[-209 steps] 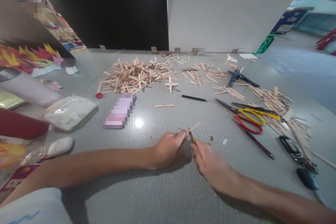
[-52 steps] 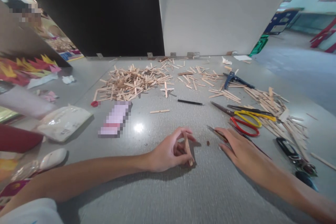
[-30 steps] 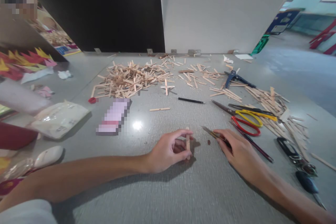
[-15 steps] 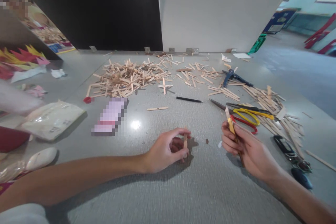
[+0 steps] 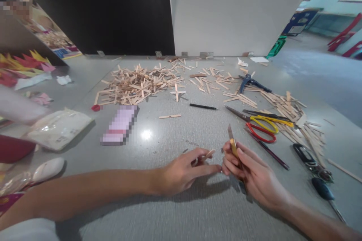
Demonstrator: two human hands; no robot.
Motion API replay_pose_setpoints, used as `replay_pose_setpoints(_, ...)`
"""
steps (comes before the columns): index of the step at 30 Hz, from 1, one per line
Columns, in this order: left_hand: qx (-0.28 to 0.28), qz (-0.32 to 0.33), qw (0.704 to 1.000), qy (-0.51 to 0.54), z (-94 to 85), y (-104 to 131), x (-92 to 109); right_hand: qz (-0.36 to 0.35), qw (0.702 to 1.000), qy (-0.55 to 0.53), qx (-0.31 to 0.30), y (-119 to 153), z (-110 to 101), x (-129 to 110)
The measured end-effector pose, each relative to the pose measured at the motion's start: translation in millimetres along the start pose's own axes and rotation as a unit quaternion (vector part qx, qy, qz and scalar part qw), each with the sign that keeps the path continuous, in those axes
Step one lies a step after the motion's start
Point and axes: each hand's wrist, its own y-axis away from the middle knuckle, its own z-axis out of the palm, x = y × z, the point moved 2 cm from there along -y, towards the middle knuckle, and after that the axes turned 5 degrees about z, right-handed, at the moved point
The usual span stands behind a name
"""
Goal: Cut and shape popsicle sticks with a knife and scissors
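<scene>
My left hand [image 5: 185,171] is closed over the grey tabletop, pinching a short wooden craft stick [image 5: 208,155] whose end pokes out past the fingers. Close beside it, my right hand [image 5: 249,169] grips a yellow-handled craft knife [image 5: 233,144], blade pointing up and away from me. The fingertips of both hands nearly meet; I cannot tell whether they touch. Beyond the hands lie a single craft stick [image 5: 169,116] with a dark mark, a black pen [image 5: 203,106] and two sticks laid as a cross [image 5: 177,93].
A heap of craft sticks [image 5: 141,83] covers the back left, with more sticks [image 5: 279,103] at the right. Red-handled scissors [image 5: 261,135], yellow-handled scissors [image 5: 264,123], blue pliers [image 5: 246,82] and keys [image 5: 322,188] lie right. A plastic packet [image 5: 58,128] sits left; upright panels [image 5: 220,11] stand behind.
My right hand has moved left and slightly down with the knife, close to my left hand. The craft stick in my left hand has tipped from upright to slanted. Dark pencils near the scissors are uncovered.
</scene>
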Motion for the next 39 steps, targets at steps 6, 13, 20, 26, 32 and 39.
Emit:
replay_pose_setpoints(6, -0.055, -0.036, 0.998, 0.010, 2.8, -1.9, -1.8, 0.013, 1.000, -0.010, -0.005, -0.2, -1.4, 3.6)
replay_pose_setpoints(13, 0.087, 0.017, 0.995, -0.054, -2.8, -5.8, 2.9, -0.076, 0.986, 0.143, 0.037, -6.8, -17.3, -9.5)
replay_pose_setpoints(20, 0.219, -0.068, 0.972, -0.045, -20.9, -11.0, 2.0, -0.253, 0.691, 0.676, -0.033, 16.1, -35.3, -26.9)
replay_pose_setpoints(26, 0.277, -0.128, 0.952, -0.038, -37.0, -15.2, -2.9, -0.273, 0.558, 0.766, -0.165, 42.3, -16.9, 10.9)
replay_pose_setpoints(32, 0.312, -0.139, 0.940, -0.008, -50.2, -20.1, -6.4, -0.299, 0.562, 0.762, -0.118, -9.4, -13.6, 0.8)
replay_pose_setpoints(39, 0.337, -0.152, 0.929, 0.029, -55.5, -22.1, -2.9, -0.276, 0.619, 0.735, -0.005, -129.6, -41.3, -56.1)
